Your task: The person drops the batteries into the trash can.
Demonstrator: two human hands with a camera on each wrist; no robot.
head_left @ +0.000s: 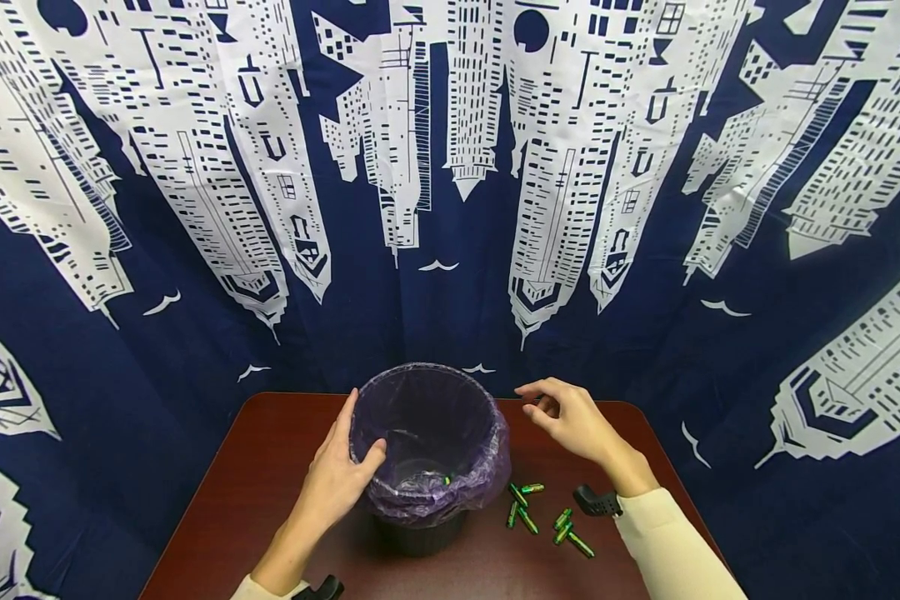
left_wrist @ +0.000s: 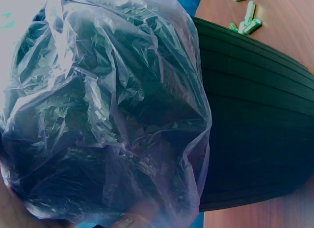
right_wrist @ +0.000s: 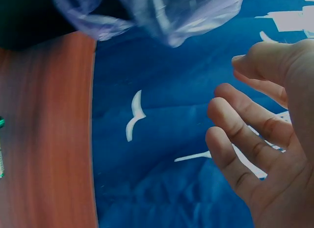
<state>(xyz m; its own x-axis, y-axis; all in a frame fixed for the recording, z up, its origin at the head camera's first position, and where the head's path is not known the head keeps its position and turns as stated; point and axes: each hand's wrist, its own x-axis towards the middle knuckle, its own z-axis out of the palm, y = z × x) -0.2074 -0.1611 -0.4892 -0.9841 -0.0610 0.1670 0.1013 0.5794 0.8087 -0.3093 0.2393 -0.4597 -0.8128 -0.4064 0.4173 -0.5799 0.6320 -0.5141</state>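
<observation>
Your left hand (head_left: 337, 479) is on the left side of the black bin (head_left: 420, 537), its long fingers lying along the outside and the thumb hooked over the rim, so it holds the bin's lined edge between them. The bin stands upright with a sheer purple liner (head_left: 487, 467) folded out over its rim and bunched lowest on the near and right sides. Your right hand (head_left: 570, 417) hangs to the right of the bin, apart from it; its fingers are loosely bent, with a moderately wide gap between thumb and fingers and nothing held. The green cylinders (head_left: 527, 521) lie on the table right of the bin, toward you, in two small clusters: one just beside the bin, the other (head_left: 581, 545) a little farther out, near your right wrist's black band (head_left: 596, 502). One small green piece (head_left: 447, 481) shows within the bin's mouth. The reddish-brown table (head_left: 285, 433) spreads beneath the bin, and behind the bin hangs navy cloth (head_left: 450, 300) with white, upside-down skyscrapers.
</observation>
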